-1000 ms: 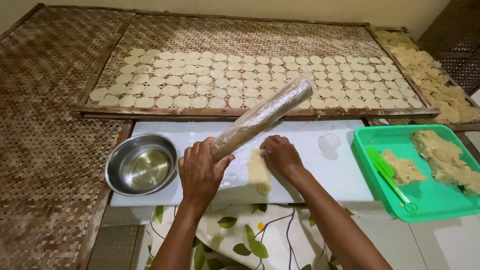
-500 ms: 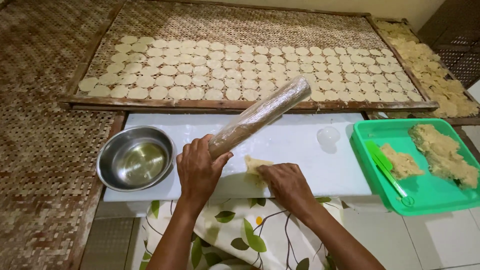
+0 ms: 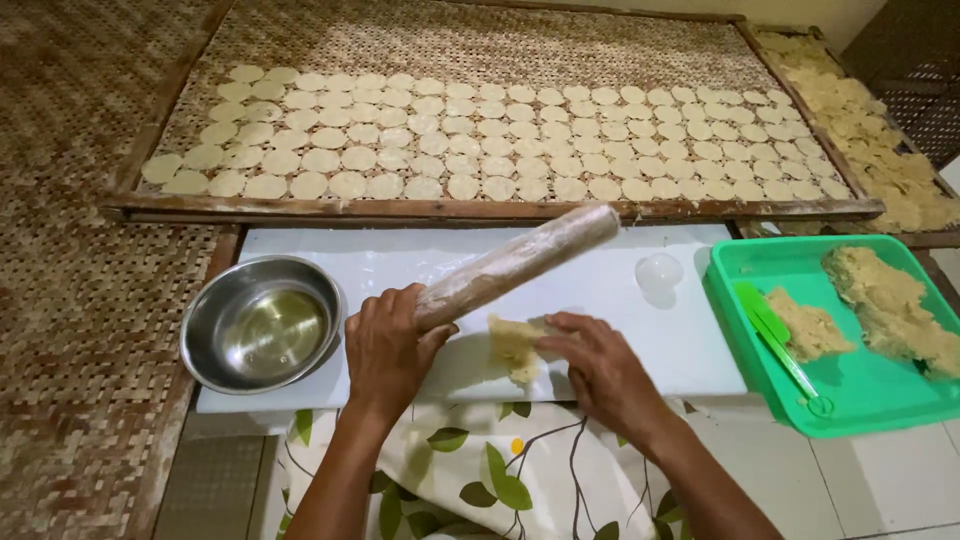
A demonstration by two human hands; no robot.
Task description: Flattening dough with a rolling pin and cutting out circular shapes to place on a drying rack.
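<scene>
On the white board point(image 3: 620, 290), near its front edge, I see my left hand point(image 3: 388, 350) closed around the low end of the wrapped rolling pin point(image 3: 515, 265), while my right hand point(image 3: 600, 365) lies open, fingers flat on the dough piece point(image 3: 512, 345).

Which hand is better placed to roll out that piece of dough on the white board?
Left. The left hand already grips the rolling pin just above the dough piece; the right hand lies flat on the dough.
</scene>
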